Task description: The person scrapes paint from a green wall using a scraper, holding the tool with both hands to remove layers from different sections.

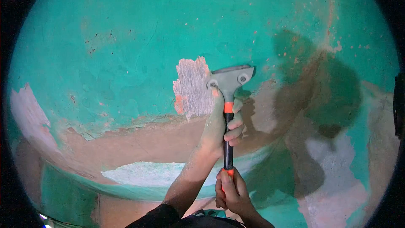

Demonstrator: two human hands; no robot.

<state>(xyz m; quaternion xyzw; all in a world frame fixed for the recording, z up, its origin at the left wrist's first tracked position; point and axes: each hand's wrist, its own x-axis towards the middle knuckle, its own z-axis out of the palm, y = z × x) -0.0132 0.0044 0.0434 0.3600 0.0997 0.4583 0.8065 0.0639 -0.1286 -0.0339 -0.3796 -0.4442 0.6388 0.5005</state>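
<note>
A long-handled scraper (228, 152) with a grey head, black grip and orange bands stands nearly upright in front of a green painted wall. My left hand (219, 122), dusty with pale powder, is wrapped around the upper handle, its thumb pressed along the head's lower left. Lower down, my right hand (232, 192) grips the orange end of the handle. The blade edge at the top of the head lies against or very close to the green paint; contact cannot be told. Left of the head is a scraped whitish patch (193, 86) with ragged edges.
A bare brown band (135, 145) curves across the wall below the green paint, with a white strip (147, 174) under it. More pale scraped areas (31, 112) show at far left and lower right. A dark shadow falls on the right.
</note>
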